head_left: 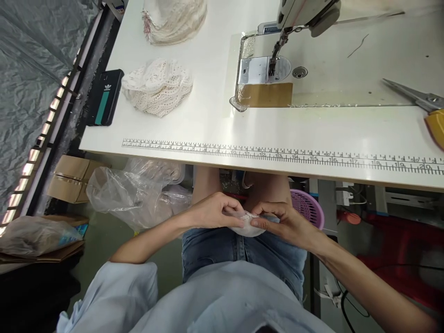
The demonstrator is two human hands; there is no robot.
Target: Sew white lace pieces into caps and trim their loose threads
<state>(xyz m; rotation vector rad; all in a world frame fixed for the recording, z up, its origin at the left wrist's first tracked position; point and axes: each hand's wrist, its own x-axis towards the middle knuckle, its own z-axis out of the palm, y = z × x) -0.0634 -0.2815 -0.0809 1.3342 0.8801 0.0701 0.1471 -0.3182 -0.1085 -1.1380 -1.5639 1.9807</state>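
Head view, clock centred on the hands, 12 pointing away from the wearer: two hands, one small white cloth [250,229]. Left hand [222,212] and right hand [286,223] both closed on it, fingertips pinching it from 9 and 3. Cloth sits over the lap, nearer the wearer than the table edge

Counts on the white tabletop [208,125]: two fabric piles at 11, near one a lace pile [157,88], far one a cream pile [175,21]; one dark phone [106,97] between 10 and 11; one pair of scissors [430,101] at 2, yellow handle. One sewing machine [305,16] at 12, its presser foot over the needle plate

Around: purple basket [308,210] at 3, near right hand; clear plastic bag [132,199] at 9; carton [69,178] between 9 and 10

Edges: near table edge crosses at 12, just past the hands, gap between, printed ruler [277,155] running along it. Tabletop stretch from lace pile to machine gives room
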